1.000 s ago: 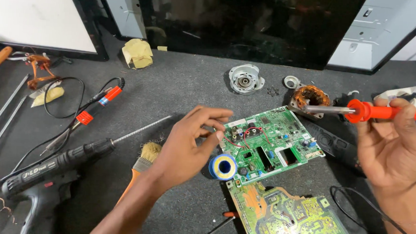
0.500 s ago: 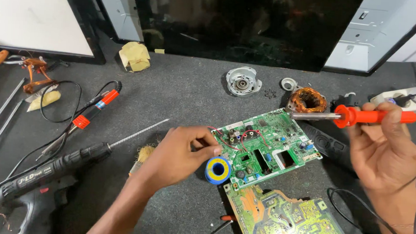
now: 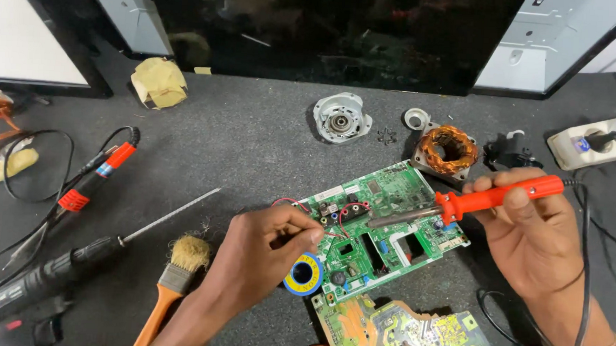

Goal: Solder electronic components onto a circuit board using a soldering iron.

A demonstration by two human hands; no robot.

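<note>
Right hand (image 3: 529, 234) grips iron (image 3: 489, 199), tip over green board (image 3: 382, 233) at centre; left hand (image 3: 269, 252) pinches solder there. Joint not yet visibly made.

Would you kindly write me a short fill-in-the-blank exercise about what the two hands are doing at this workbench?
1. The right hand holds a soldering iron with an ____ handle.
2. The iron's tip rests over the ____ circuit board.
3. The left hand pinches its fingertips at the board's edge, just above a blue and ____ solder spool.
4. A brush with a wooden handle lies to the ____ of the left hand.

Missing words: orange; green; yellow; left
</note>
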